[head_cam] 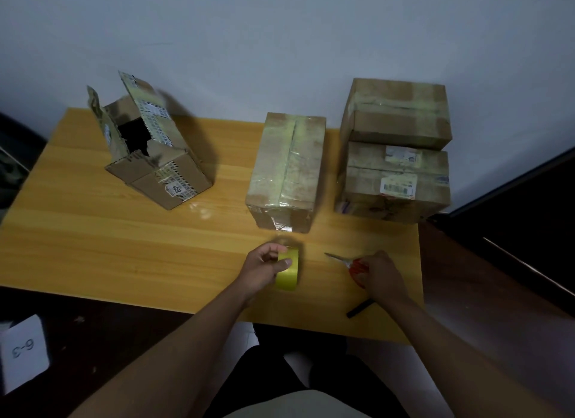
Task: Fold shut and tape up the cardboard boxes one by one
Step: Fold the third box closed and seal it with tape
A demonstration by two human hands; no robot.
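The left hand (264,268) has its fingers (275,249) and thumb curled round a yellow-green tape roll (287,273), which stands on edge at the near middle of the desk (124,256). Just to its right, the right hand (381,274) closes its fingers over the red handles of a pair of scissors (348,262), knuckles up, the blades pointing left and flat on the wood. Both forearms reach in from the near edge, the left one slanting up from the lower left. A black pen-like stick (361,308) lies near the right wrist. Beyond the tape roll stands a taped-shut box (287,168); at far right two more sealed boxes are stacked, the lower box (395,184) bearing a barcode label too small to read, the upper box (398,112) banded with tape. At far left an open box (155,150) has its flaps up and a sticker reading "4002". A white card (23,352) at near left reads "6-3".
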